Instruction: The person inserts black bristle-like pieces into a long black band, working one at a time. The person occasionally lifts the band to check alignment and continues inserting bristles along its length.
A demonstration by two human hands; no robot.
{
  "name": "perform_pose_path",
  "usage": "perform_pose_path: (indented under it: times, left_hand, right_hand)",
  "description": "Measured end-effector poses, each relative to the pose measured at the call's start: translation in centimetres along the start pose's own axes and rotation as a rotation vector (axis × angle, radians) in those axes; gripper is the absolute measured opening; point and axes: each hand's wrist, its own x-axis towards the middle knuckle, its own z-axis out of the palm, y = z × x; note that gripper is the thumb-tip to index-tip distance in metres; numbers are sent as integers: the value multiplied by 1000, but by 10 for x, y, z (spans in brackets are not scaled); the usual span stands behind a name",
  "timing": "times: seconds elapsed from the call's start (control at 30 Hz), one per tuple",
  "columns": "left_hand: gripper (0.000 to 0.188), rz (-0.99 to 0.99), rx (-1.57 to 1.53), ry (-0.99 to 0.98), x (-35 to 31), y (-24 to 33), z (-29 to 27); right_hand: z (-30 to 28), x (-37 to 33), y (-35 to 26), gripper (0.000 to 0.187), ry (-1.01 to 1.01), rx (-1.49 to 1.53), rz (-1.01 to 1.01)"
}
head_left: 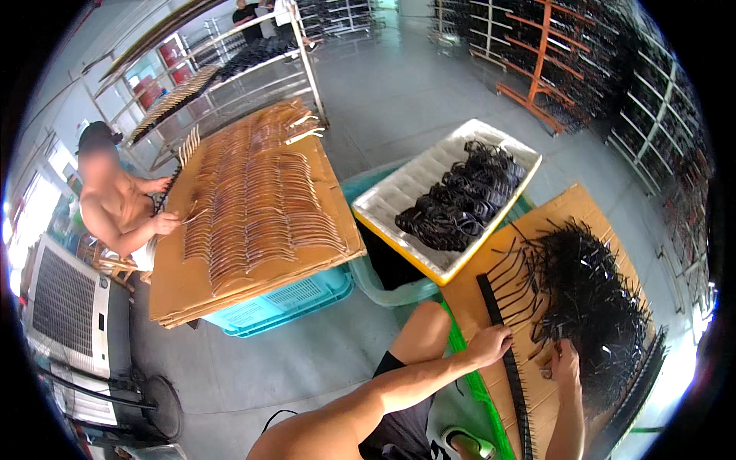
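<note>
A long black toothed strip lies along the left part of the cardboard sheet in front of me. Several thin curved black pieces, shaped like eyeglass temples, stick out of its far end in a row. My left hand is closed at the strip, its fingertips pinched on the toothed edge. To the right is a big loose heap of similar black pieces. At the near left side of this heap my right hand is closed, thumb and fingers together; what it pinches is too small to make out.
A white-lined yellow tray holds black looped parts above a lined tub. At left, a co-worker handles a strip beside cardboard covered with brown curved pieces. A cooler and racks stand around.
</note>
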Motion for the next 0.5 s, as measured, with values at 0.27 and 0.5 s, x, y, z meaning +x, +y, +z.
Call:
perform_pose_path:
  times: [0.27,0.5]
  left_hand:
    - [23,79,46,45,-3,-4,4]
    - [19,49,74,89,-5,-7,12]
  right_hand:
    - [16,-15,-9,11,65,-3,206]
    - [44,-2,-38,12,188,817,419]
